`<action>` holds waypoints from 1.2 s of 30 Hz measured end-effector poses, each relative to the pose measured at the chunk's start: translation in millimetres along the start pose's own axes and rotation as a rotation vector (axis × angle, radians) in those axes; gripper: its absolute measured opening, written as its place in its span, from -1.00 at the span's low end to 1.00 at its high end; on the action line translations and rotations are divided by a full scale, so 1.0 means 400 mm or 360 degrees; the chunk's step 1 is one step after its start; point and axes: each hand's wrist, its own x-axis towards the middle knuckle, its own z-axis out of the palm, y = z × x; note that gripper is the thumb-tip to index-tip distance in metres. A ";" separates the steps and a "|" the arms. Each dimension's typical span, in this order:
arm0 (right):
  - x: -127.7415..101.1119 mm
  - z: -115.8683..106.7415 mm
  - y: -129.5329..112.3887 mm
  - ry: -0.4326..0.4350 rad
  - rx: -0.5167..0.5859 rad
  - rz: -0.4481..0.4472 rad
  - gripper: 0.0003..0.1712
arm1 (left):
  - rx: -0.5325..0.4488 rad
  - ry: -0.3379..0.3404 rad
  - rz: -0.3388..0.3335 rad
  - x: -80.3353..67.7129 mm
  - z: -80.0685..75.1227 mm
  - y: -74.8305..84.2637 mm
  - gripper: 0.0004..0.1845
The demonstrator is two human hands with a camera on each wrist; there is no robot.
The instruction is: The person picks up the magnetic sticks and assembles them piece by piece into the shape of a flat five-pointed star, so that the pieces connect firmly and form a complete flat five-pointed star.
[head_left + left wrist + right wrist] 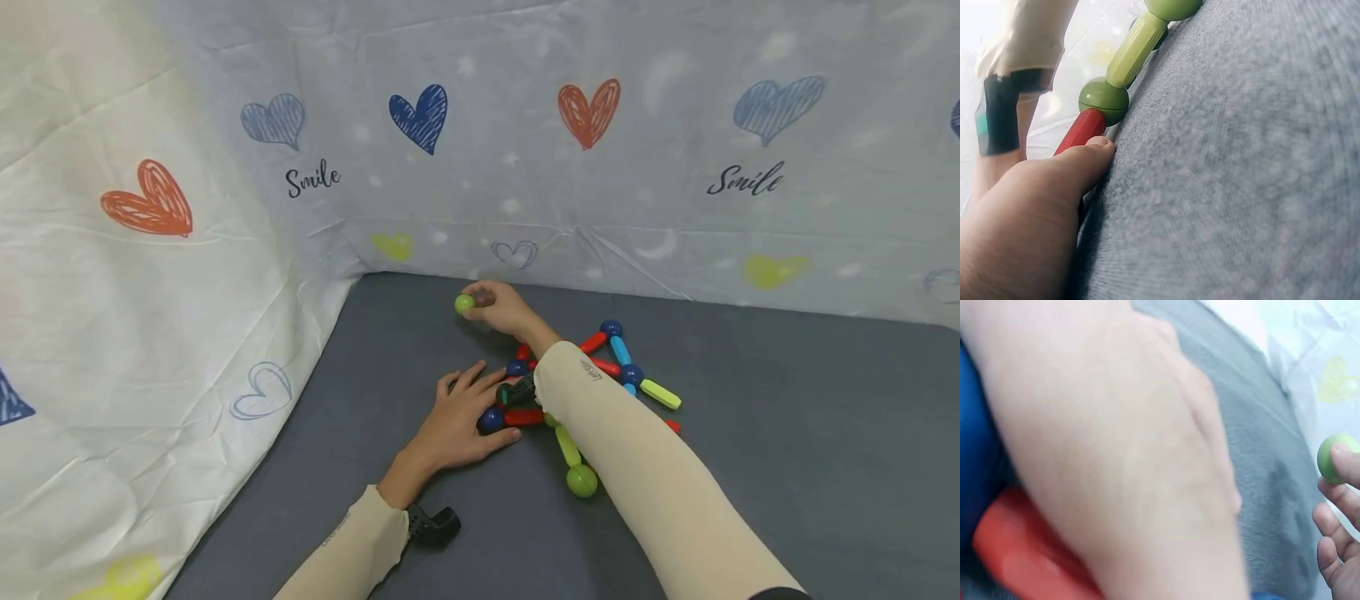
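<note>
Left hand (461,421) lies flat, fingers spread, steadying red plastic rod (523,417); right hand (501,307) pinches small green ball (464,304); advisable to keep that pinch firm.

The right hand (504,307) pinches a ball (464,304) behind the rod-and-ball cluster (592,383) (near the cloth backdrop (525,167)); the left hand (459,425) rests flat left of it.

Heart-printed "Smile" sheet (150,250) behind and beside grey mat (810,433).
</note>
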 end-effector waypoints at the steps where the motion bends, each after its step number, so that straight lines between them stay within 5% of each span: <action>1: -0.005 -0.007 -0.003 -0.0001 0.0018 -0.0014 -0.54 | 0.0003 0.0004 0.0001 0.000 0.001 0.000 -0.29; 10: -0.059 -0.097 -0.004 0.0039 0.0086 -0.0046 -0.50 | 0.0055 0.0024 -0.0004 0.003 0.006 0.002 -0.25; 36: -0.308 -0.369 0.138 0.0182 0.0121 0.0007 -0.49 | 0.0074 0.0018 -0.0035 0.004 0.010 0.008 -0.25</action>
